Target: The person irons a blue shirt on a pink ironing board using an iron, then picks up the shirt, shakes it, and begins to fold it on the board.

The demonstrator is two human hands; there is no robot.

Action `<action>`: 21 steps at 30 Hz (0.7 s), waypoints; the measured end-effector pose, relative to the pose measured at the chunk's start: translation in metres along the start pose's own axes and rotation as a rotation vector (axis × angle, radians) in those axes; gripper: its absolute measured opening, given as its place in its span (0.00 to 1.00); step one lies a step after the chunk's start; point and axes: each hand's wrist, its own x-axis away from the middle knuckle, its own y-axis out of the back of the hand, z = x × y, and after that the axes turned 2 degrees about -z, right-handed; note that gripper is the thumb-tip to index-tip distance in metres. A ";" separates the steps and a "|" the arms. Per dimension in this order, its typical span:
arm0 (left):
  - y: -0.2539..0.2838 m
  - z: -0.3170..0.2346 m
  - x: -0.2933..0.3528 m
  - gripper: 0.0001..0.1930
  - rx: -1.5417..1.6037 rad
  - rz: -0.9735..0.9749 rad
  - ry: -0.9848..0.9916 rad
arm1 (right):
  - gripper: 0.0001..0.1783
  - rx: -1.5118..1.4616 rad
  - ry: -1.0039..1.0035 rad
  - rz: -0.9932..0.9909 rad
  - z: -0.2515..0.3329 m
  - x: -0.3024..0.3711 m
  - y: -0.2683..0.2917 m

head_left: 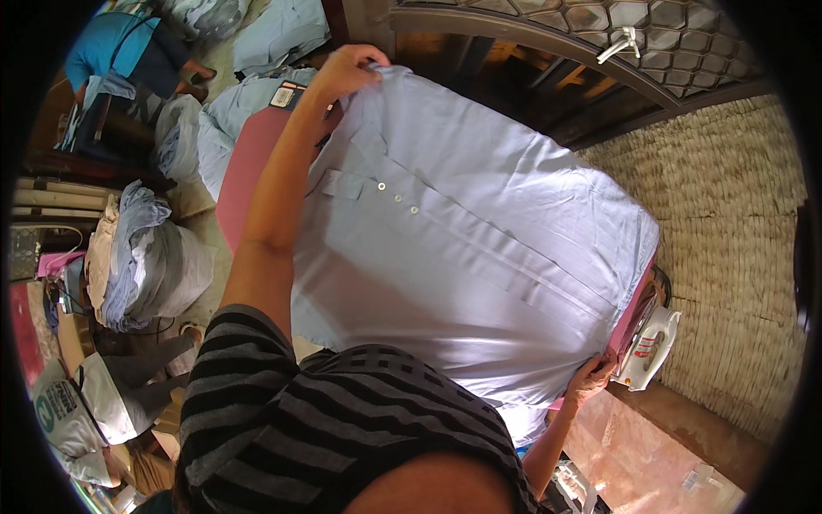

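Note:
A pale blue-grey shirt (pixel 462 265) lies spread over a padded pink ironing board (pixel 242 184), its button placket running diagonally with a few white buttons near the collar end. My left hand (pixel 349 70) is closed on the shirt's far upper corner, with my arm stretched across the left side. At the near right end, my right hand (pixel 589 380) pinches the shirt's edge beside the board. Just beyond the right hand, a white iron (pixel 648 349) stands at the board's right end. Some fingertips of both hands are hidden by cloth.
Bundled clothes (pixel 150 257) stand at the left, and more folded shirts (pixel 278 36) lie at the far left. One person (pixel 120 47) bends at the upper left; another person (pixel 111 398) is at the lower left. A brown box (pixel 646 450) sits at right, near a woven wall (pixel 728 248).

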 end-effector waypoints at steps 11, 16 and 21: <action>0.039 0.049 0.093 0.25 -0.835 -0.578 0.107 | 0.18 0.009 0.041 0.008 -0.008 -0.001 0.000; 0.069 0.055 0.169 0.24 -0.829 -0.702 0.259 | 0.18 -0.012 -0.008 0.044 -0.019 -0.002 -0.001; 0.005 -0.025 0.234 0.20 -0.730 -0.541 0.139 | 0.17 -0.107 0.086 -0.035 -0.017 -0.002 -0.001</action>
